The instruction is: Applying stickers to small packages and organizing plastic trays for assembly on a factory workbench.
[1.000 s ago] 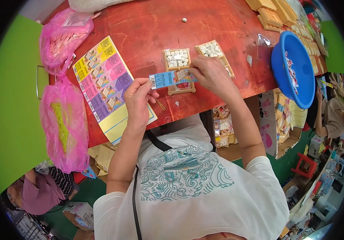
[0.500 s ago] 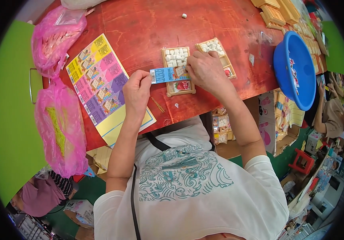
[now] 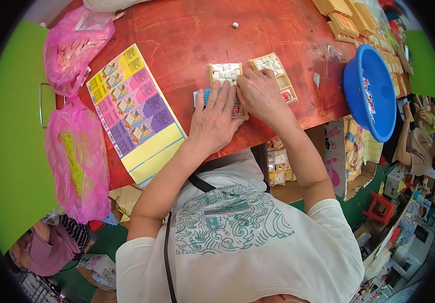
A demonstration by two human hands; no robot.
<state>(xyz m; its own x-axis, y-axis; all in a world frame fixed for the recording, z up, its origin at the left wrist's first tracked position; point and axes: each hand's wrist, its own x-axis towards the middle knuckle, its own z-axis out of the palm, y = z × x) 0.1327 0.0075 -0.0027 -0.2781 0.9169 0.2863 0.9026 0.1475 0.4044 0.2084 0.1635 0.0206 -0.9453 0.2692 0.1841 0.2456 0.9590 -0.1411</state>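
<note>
On the red table a small light wooden tray (image 3: pixel 226 67) holds white cube-like pieces in its upper part, with a red picture card low in it. A blue printed sticker strip (image 3: pixel 198 98) lies across the tray, its left end sticking out. My left hand (image 3: pixel 214 117) rests on strip and tray, fingers outstretched, covering most of both. At the tray's right edge is my right hand (image 3: pixel 261 93), its fingers bent together; what they grip is hidden. Just beyond it sits a second wooden tray (image 3: pixel 286 81) with white pieces and a red card.
To the left lies a sheet of coloured stickers (image 3: pixel 151 148), beside pink plastic bags (image 3: pixel 76 166). A blue basin (image 3: pixel 379 126) with small packets stands at the right edge. Wooden trays (image 3: pixel 344 26) are stacked at the far right. One loose white piece (image 3: pixel 235 24) lies farther back.
My left hand has moved right from the strip's left end and flattened onto it over the tray. The right hand has stayed close to the tray's right edge.
</note>
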